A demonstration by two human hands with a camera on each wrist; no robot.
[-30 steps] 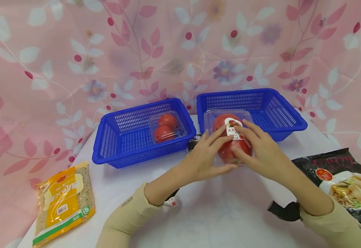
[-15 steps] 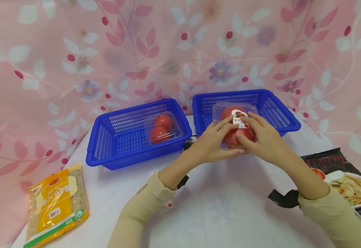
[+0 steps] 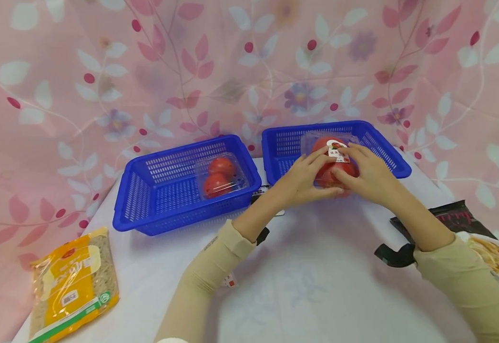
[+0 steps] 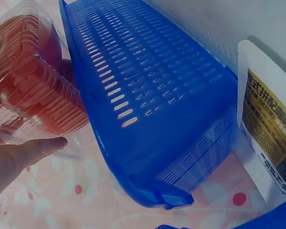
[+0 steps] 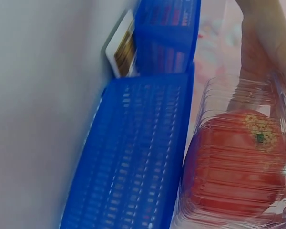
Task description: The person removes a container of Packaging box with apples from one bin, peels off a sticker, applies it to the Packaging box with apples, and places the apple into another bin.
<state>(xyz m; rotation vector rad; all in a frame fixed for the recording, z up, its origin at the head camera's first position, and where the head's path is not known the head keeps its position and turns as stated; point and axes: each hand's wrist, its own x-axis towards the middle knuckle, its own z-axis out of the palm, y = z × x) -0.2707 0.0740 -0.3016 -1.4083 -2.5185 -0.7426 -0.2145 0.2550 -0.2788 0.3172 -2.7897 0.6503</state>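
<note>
A clear plastic box of tomatoes (image 3: 327,174) with a white label hangs tilted over the front rim of the right blue basket (image 3: 281,139). My left hand (image 3: 302,183) holds its left side, fingers spread over the top, thumb near the lower front. On the opposite side my right hand (image 3: 371,176) grips it, its fingers by the label. In the left wrist view the box (image 4: 26,71) is just above the basket's rim (image 4: 93,129). The right wrist view shows a tomato (image 5: 233,167) through the ribbed plastic, beside the basket wall (image 5: 133,152).
The left blue basket (image 3: 180,219) contains another box with two tomatoes (image 3: 218,183). Between the baskets stands a pouch with a dark label (image 4: 271,129). A yellow bag (image 3: 75,286) lies at the left, a black noodle packet (image 3: 489,250) at the right. A patterned curtain (image 3: 215,71) hangs behind.
Both hands have carried the tomato box forward and slightly right, farther over the right basket. The head view has shifted a little. The left basket's box stays in place.
</note>
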